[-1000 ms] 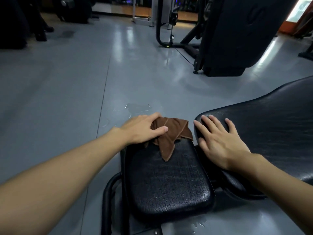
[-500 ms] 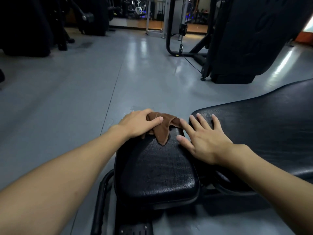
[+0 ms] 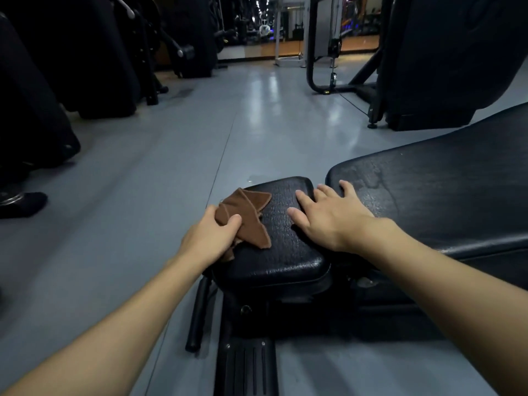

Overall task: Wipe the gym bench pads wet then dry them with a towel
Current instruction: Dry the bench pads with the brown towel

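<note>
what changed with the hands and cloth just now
The left hand dragged the brown cloth from the far edge of the seat pad nearer, along its left side. The right hand slid from the back pad partly onto the seat pad. Left still grips; right still flat.

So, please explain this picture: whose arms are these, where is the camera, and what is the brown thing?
No machine here: both arms belong to one person, and the camera sits on that person's head, looking forward and down. The left hand grips a brown cloth lying on the seat pad of a black gym bench. The right hand rests flat, fingers spread, on the seat pad, reaching the back pad beside it. Below is grey floor; dark gym machines stand behind.
</note>
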Available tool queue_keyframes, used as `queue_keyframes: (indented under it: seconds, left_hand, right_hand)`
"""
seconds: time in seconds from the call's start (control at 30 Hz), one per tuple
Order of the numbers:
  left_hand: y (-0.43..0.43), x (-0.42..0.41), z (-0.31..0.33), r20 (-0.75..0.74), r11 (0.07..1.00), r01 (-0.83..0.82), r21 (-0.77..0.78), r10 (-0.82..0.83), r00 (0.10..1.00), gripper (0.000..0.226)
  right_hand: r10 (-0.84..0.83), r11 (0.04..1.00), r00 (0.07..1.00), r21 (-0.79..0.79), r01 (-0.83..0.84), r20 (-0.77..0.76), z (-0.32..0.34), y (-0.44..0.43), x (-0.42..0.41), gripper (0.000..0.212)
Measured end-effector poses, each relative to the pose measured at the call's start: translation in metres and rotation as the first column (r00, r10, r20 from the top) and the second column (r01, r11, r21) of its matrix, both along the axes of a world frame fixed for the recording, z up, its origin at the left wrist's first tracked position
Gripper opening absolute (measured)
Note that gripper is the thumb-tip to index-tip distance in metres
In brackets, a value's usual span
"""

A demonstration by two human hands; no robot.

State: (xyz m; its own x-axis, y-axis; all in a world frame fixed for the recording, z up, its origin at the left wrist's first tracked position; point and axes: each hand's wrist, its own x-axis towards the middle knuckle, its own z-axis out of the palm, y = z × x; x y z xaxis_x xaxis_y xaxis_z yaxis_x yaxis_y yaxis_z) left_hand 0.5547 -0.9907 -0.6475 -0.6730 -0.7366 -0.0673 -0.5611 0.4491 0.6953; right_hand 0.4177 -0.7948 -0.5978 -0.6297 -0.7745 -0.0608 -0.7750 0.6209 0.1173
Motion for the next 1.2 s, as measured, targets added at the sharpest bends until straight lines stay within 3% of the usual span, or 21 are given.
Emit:
queue_keyframes:
  seconds: [0.1, 0.17, 0.23, 0.3, 0.4, 0.5, 0.6, 0.73, 0.9, 1.1, 1.2]
  left_hand:
    - [-0.001, -0.011, 0.011, -0.15, 0.989, -0.082, 0.12, 0.1, 0.984, 0.041]
    - [0.003, -0.006, 0.009, -0.179, 0.994, -0.05, 0.101, 0.068, 0.982, 0.035]
    - [0.011, 0.006, 0.002, -0.167, 0.997, -0.011, 0.08, 0.024, 0.986, 0.042]
    - [0.023, 0.022, 0.0, -0.146, 0.999, -0.018, 0.03, 0.023, 0.989, 0.053]
    - [0.054, 0.046, -0.001, -0.138, 0.998, -0.047, -0.041, 0.041, 0.99, 0.048]
    - [0.088, 0.074, -0.011, -0.176, 0.977, 0.015, -0.213, -0.054, 0.983, 0.052]
    - [0.088, 0.091, -0.02, -0.071, 0.892, 0.167, -0.419, -0.215, 0.974, 0.064]
    - [0.074, 0.086, -0.014, 0.063, 0.685, 0.292, -0.668, -0.339, 0.939, 0.063]
    - [0.117, 0.039, 0.005, 0.147, 0.448, 0.397, -0.801, -0.496, 0.856, 0.066]
    - [0.093, 0.057, 0.001, 0.161, 0.386, 0.445, -0.808, -0.582, 0.797, 0.064]
    - [0.069, 0.074, -0.004, 0.157, 0.418, 0.44, -0.795, -0.559, 0.814, 0.061]
  right_hand:
    - [0.004, 0.999, 1.0, -0.047, -0.004, 0.009, 0.0, 0.003, 0.011, 0.068]
    - [0.006, 0.997, 1.0, -0.073, -0.005, 0.016, -0.001, 0.006, 0.013, 0.065]
    - [0.009, 0.996, 1.0, -0.087, -0.006, 0.028, 0.0, 0.011, 0.017, 0.063]
    - [0.01, 0.996, 0.999, -0.092, -0.007, 0.034, 0.0, 0.014, 0.02, 0.062]
    - [0.004, 0.995, 0.998, -0.102, 0.002, 0.057, 0.003, 0.017, 0.024, 0.061]
    - [0.018, 0.989, 0.995, -0.147, -0.003, 0.097, 0.005, 0.019, 0.027, 0.051]
    - [0.039, 0.985, 0.994, -0.173, -0.021, 0.101, 0.016, 0.027, 0.028, 0.042]
    - [-0.053, 0.995, 0.998, -0.087, 0.049, -0.044, 0.02, 0.053, 0.023, 0.047]
    - [-0.079, 0.941, 0.994, -0.323, 0.099, 0.076, 0.024, 0.074, 0.013, 0.039]
    - [-0.007, 0.95, 0.999, -0.311, -0.009, -0.052, 0.02, 0.089, 0.002, 0.032]
    - [0.004, 0.953, 0.998, -0.303, -0.024, -0.068, 0.019, 0.084, 0.001, 0.026]
